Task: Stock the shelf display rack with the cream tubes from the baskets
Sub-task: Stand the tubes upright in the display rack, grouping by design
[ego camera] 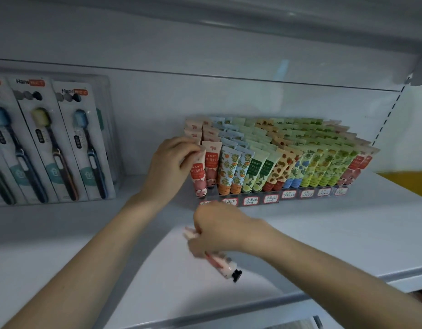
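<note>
A clear display rack stands on the white shelf, filled with rows of upright cream tubes in pink, orange, green, blue and red prints. My left hand pinches the top of the front pink tube in the rack's leftmost column. In front of the rack, my right hand grips a pink cream tube that lies slanted above the shelf, black cap pointing down and right. The baskets are out of view.
Packs of toothbrushes lean against the back wall at the left of the shelf. Another shelf hangs overhead. Price labels line the rack's front. A yellow surface shows beyond the shelf at the right.
</note>
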A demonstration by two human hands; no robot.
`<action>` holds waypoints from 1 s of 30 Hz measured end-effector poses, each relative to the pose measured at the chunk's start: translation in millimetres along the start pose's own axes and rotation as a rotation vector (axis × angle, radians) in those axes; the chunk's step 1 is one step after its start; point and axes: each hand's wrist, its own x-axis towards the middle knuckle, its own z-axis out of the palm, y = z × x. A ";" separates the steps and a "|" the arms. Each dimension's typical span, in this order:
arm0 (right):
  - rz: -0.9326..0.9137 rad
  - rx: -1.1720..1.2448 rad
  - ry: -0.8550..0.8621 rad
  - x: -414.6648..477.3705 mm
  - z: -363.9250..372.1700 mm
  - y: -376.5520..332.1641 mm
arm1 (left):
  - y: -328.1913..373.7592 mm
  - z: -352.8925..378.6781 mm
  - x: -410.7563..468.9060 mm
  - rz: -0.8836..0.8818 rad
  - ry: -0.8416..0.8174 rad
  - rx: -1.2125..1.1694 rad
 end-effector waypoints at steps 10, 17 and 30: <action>0.185 0.469 0.656 1.5 -54.5 57.1 | 3.5 -1.3 -0.6 -0.012 0.006 -0.028; 0.178 0.315 0.725 22.2 -34.2 54.2 | 4.5 -2.5 0.0 -0.002 0.011 -0.037; 0.190 0.001 0.627 33.7 -45.2 57.2 | -1.3 0.6 -3.5 0.021 0.041 0.000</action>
